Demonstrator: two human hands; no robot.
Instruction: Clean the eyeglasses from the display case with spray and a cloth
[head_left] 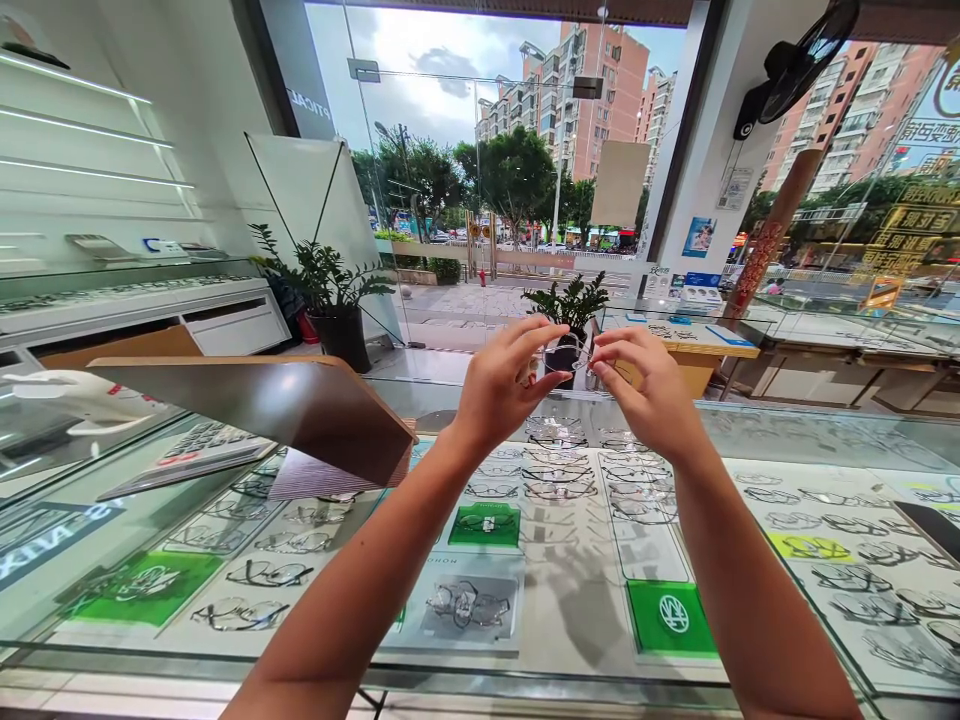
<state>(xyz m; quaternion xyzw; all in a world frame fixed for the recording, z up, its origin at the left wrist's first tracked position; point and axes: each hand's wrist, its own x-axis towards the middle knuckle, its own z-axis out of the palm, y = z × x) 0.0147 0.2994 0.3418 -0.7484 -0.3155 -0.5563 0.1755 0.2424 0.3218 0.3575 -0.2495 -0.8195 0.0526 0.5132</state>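
Note:
A pair of thin-framed eyeglasses is held up in front of me, above a glass display case. My left hand pinches one side of the glasses between thumb and fingers. On the other side, my right hand has its thumb and fingertips closed on the frame. Something small, red and white, shows at my left palm, too small to name. Beneath the hands, rows of eyeglasses lie inside the case, with green cards among them.
The display case's glass top spans the foreground. At left, a brown-backed tilted panel and a calendar-like stand rest on it. Potted plants stand beyond, before glass doors. A wall fan hangs upper right.

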